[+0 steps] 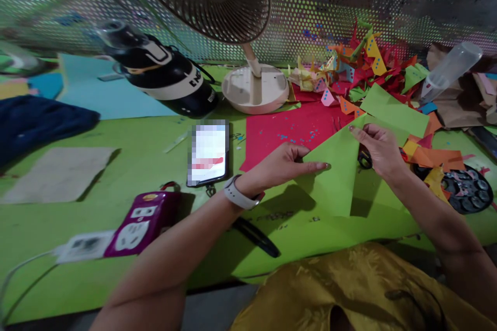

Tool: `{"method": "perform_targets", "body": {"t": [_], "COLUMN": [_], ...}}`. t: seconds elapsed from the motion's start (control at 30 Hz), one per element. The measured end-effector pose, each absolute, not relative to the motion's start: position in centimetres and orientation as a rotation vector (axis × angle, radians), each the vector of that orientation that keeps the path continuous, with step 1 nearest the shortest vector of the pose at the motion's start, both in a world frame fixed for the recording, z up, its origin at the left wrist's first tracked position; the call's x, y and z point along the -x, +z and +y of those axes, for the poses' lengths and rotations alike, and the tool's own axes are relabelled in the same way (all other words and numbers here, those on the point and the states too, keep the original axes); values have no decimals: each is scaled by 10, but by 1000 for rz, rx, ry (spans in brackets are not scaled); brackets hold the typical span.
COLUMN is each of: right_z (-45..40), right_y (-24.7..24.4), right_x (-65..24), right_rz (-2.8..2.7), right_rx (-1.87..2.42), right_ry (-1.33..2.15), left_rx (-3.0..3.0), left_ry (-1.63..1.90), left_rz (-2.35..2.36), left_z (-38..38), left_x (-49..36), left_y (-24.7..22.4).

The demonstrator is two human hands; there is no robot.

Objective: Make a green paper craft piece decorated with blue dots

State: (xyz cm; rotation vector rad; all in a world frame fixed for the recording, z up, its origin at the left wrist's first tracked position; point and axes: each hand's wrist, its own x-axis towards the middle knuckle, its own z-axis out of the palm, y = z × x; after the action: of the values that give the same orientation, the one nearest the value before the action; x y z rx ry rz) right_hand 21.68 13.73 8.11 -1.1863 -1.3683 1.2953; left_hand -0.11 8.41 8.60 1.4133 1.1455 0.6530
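A folded sheet of light green paper (337, 181) is held up over the green tabletop between my two hands. My left hand (285, 164), with a white watch band on its wrist, grips the sheet's left edge, thumb lying on the near face. At the upper right corner, my right hand (378, 147) pinches the paper between thumb and fingers. Under and behind the sheet lies red paper (279, 132) dotted with small blue bits. Another light green sheet (394, 113) lies just beyond my right hand. The far sides of both hands' fingers are hidden.
A fan (256, 88) and a dark bottle (166, 75) stand at the back. Folded colourful paper pieces (373, 59) are heaped at the back right, near a clear bottle (450, 70). A phone (208, 152), a purple power bank-like box (147, 220) and a paint palette (468, 189) lie around.
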Motion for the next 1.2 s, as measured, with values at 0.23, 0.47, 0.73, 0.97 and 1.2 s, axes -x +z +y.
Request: {"method": "perform_targets", "body": {"t": [0.23, 0.47, 0.73, 0.97, 1.2], "right_z": [139, 140, 143, 145, 145], "right_y": [80, 79, 81, 83, 84], "right_x": [-217, -216, -217, -220, -220], "right_rz": [-1360, -1296, -1164, -1080, -984], "right_rx": [1212, 1226, 1218, 1191, 1186], "right_ry": [1306, 1375, 1532, 1598, 1660], "left_rx": [-1404, -1409, -1376, -1391, -1400], "left_ry": [646, 613, 565, 556, 568], "left_rz": [1145, 1147, 1144, 1188, 1208], "left_z": [85, 86, 86, 87, 88], "left_x": [0, 2, 3, 5, 5], "left_y": [85, 82, 77, 71, 68]}}
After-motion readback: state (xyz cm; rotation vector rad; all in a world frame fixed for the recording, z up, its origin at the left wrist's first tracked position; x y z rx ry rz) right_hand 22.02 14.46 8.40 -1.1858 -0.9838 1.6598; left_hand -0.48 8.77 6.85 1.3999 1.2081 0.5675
